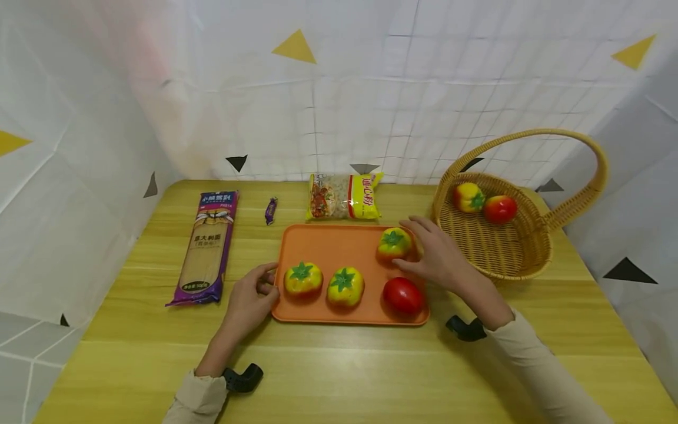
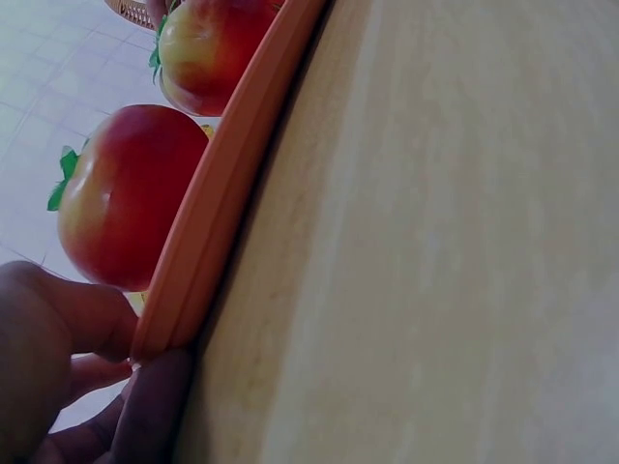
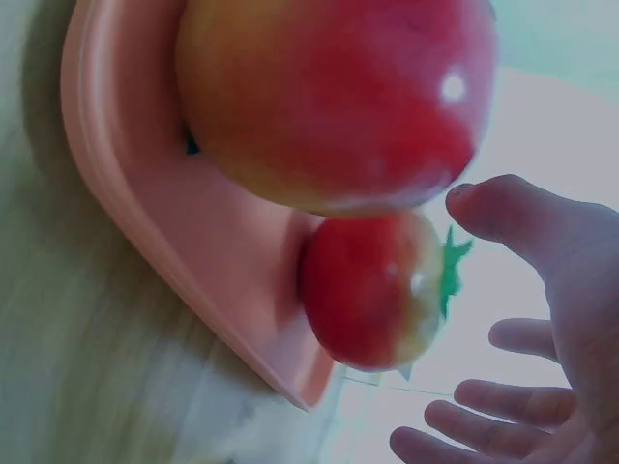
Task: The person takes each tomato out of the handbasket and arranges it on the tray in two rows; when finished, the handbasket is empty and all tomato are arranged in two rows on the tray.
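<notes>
An orange tray [image 1: 328, 242] lies on the table with several red-and-yellow, tomato-like fruits on it. My left hand [image 1: 251, 300] pinches the tray's left rim, fingers and thumb on either side of it in the left wrist view. Nearest to that hand is a fruit with a green leafy top [image 1: 303, 279], and a similar one [image 1: 345, 287] sits to its right. At the tray's back right, my right hand [image 1: 439, 254] spreads its fingers beside another leafy-topped fruit [image 3: 372, 290], holding nothing. A fruit showing its red side [image 1: 404, 296] lies in front of it.
A wicker basket [image 1: 471, 238] with a tall handle stands at the right, two fruits [image 1: 500, 209] inside. Behind the tray lies a yellow bag of pasta [image 1: 344, 197]. To the left are a purple spaghetti packet [image 1: 206, 250] and a small purple-wrapped candy [image 1: 271, 211].
</notes>
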The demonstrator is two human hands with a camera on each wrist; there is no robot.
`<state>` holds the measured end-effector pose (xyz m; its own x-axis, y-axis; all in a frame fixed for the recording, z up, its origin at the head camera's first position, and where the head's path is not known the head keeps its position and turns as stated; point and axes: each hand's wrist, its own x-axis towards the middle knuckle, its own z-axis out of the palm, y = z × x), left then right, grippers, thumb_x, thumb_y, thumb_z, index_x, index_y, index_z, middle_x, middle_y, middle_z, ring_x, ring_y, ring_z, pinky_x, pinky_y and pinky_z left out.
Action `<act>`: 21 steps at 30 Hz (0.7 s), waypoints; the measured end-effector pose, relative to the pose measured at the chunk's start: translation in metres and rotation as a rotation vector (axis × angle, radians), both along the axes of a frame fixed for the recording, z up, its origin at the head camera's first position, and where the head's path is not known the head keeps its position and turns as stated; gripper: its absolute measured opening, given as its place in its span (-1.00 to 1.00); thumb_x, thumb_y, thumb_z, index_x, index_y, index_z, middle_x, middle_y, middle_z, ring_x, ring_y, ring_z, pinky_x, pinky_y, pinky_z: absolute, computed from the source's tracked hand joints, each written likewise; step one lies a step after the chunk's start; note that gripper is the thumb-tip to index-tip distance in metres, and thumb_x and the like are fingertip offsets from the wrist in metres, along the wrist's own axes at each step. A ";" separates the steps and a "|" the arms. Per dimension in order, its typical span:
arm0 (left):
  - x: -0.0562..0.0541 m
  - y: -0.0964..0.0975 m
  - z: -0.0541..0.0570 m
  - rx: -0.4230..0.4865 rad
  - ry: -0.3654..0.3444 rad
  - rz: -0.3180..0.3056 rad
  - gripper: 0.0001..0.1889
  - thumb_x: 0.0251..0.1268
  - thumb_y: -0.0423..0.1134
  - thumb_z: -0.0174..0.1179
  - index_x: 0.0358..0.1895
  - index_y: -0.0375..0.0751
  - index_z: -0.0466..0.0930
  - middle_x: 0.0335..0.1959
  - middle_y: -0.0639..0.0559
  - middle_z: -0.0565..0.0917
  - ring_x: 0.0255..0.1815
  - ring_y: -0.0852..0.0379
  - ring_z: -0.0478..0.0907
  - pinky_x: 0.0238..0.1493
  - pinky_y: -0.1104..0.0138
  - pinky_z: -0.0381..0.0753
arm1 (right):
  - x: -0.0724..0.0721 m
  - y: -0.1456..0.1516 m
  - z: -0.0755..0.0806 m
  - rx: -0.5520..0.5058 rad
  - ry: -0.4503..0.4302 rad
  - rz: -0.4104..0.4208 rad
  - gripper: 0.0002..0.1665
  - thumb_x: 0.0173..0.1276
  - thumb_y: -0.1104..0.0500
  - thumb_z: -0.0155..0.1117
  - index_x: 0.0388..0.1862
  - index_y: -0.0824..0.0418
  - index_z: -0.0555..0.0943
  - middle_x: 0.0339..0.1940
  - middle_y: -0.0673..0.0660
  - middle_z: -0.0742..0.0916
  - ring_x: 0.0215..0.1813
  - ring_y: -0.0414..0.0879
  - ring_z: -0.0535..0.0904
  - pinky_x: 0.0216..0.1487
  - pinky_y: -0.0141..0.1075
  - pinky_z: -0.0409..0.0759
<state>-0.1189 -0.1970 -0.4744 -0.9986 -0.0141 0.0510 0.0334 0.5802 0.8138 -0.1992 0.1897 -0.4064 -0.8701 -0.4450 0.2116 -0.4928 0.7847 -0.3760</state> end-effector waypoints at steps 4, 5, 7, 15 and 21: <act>0.001 -0.001 0.000 -0.001 -0.003 0.002 -0.46 0.20 -0.42 0.26 0.30 -0.12 0.55 -0.15 -0.03 0.67 -0.28 0.13 0.64 -0.22 0.23 0.61 | 0.005 0.003 0.008 -0.003 0.031 0.008 -0.06 0.07 -0.02 0.61 0.38 0.29 0.45 0.37 0.39 0.45 0.31 0.35 0.42 0.20 0.27 0.41; 0.001 -0.001 -0.001 -0.001 -0.004 0.003 -0.46 0.20 -0.42 0.27 0.30 -0.11 0.55 -0.15 -0.03 0.67 -0.27 0.13 0.64 -0.22 0.23 0.61 | 0.006 0.004 0.010 -0.007 0.037 0.006 -0.07 0.08 -0.01 0.61 0.38 0.30 0.45 0.37 0.39 0.45 0.31 0.35 0.41 0.20 0.27 0.41; 0.001 -0.001 -0.002 -0.001 -0.003 0.005 -0.46 0.21 -0.42 0.27 0.30 -0.11 0.56 -0.15 -0.04 0.68 -0.27 0.13 0.65 -0.22 0.23 0.61 | 0.008 0.007 0.013 -0.018 0.043 0.003 -0.08 0.09 0.00 0.60 0.38 0.30 0.46 0.36 0.38 0.46 0.32 0.34 0.41 0.20 0.28 0.40; 0.000 -0.001 -0.003 0.002 0.012 -0.004 -0.47 0.21 -0.41 0.26 0.30 -0.12 0.56 -0.15 -0.04 0.68 -0.27 0.13 0.65 -0.23 0.25 0.61 | 0.016 0.018 0.023 -0.090 0.092 -0.015 -0.16 0.08 0.05 0.61 0.32 0.29 0.51 0.33 0.32 0.52 0.28 0.28 0.47 0.18 0.20 0.47; 0.001 -0.001 -0.002 -0.005 0.007 -0.002 -0.46 0.20 -0.43 0.27 0.30 -0.12 0.56 -0.15 -0.04 0.68 -0.26 0.13 0.64 -0.21 0.23 0.60 | 0.019 0.027 0.031 -0.122 0.163 0.003 -0.26 0.11 0.13 0.58 0.27 0.30 0.55 0.22 0.26 0.61 0.18 0.20 0.55 0.10 0.14 0.53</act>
